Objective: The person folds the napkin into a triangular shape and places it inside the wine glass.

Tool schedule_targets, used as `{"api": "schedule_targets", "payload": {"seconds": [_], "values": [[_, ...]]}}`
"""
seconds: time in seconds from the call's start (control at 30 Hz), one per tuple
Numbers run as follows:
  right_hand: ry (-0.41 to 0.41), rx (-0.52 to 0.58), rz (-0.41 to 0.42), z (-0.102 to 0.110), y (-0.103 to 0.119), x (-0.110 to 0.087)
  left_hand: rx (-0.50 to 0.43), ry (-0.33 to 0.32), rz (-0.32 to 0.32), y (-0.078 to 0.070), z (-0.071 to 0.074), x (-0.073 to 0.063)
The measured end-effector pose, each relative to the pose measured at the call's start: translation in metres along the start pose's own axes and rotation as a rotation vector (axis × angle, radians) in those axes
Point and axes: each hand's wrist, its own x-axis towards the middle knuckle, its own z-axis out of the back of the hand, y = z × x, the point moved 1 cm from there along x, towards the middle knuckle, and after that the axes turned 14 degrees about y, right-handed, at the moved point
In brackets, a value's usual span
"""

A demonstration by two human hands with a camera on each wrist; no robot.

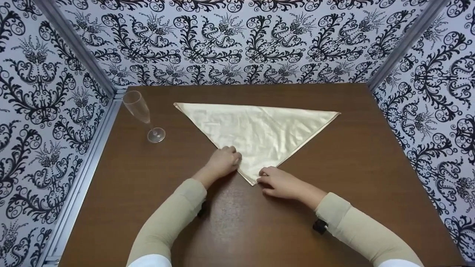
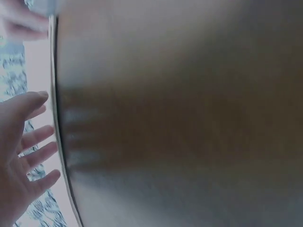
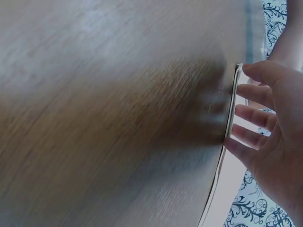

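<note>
A shiny cream cloth napkin (image 1: pixel 252 129), folded into a triangle, lies on the brown table with its long edge at the back and one corner toward me. My left hand (image 1: pixel 222 162) rests at its left slanting edge, not far from that near corner. On the other side, my right hand (image 1: pixel 282 183) touches the right slanting edge close to the tip. In the left wrist view the left hand (image 2: pixel 21 156) has its fingers apart along the layered edge. The right wrist view shows the right hand (image 3: pixel 279 118) with fingers extended onto the cloth and thumb by the corner.
A clear champagne flute (image 1: pixel 138 107) stands on the table at the back left, its round foot left of the napkin. Patterned black-and-white panels (image 1: pixel 230 40) surround the table (image 1: pixel 371 178) at the back and sides, with a metal rail (image 1: pixel 79 181) along the left.
</note>
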Motion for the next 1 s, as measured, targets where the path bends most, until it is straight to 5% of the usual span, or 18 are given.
{"api": "schedule_targets", "payload": {"seconds": [0.3, 0.53, 1.0], "values": [[0.003, 0.033, -0.005, -0.001, 0.002, -0.001, -0.050, 0.269, 0.303, 0.037, 0.000, 0.007], [0.026, 0.022, -0.023, -0.002, 0.002, -0.003, -0.222, 0.338, 0.463, 0.047, -0.001, 0.007], [0.011, 0.056, -0.018, 0.002, 0.006, 0.005, -0.233, 0.392, 0.510, 0.049, 0.005, -0.006]]}}
